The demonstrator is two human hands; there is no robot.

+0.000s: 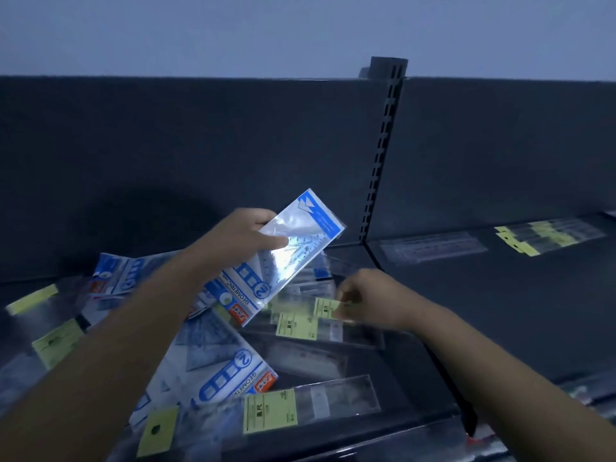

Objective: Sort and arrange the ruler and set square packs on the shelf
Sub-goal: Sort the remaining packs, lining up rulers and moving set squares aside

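Over the jumbled left bay of the shelf (pixel 500 311), our left hand (pixel 243 235) holds a blue set square pack (pixel 300 241) up off the heap, thumb across its clear face and fingers behind. Lower and to the right, our right hand (pixel 366 296) pinches the yellow header of a ruler pack (pixel 325 306) lying among others. We cannot tell whether it is off the surface yet.

More set square packs (pixel 230 371) lie askew beneath our left forearm, with yellow-tagged ruler packs (pixel 293 408) scattered around them. Beyond the slotted upright (pixel 383 155), the right bay carries a tidier row of ruler packs (pixel 550 236).

We judge this to be early sorting. We should draw the ruler pack out flat by its header, gently, since the glossy sleeves will likely slide over each other. We would keep one kind in each hand, hold the blue pack clear of the pile, and lay every pack with its header facing the same way.
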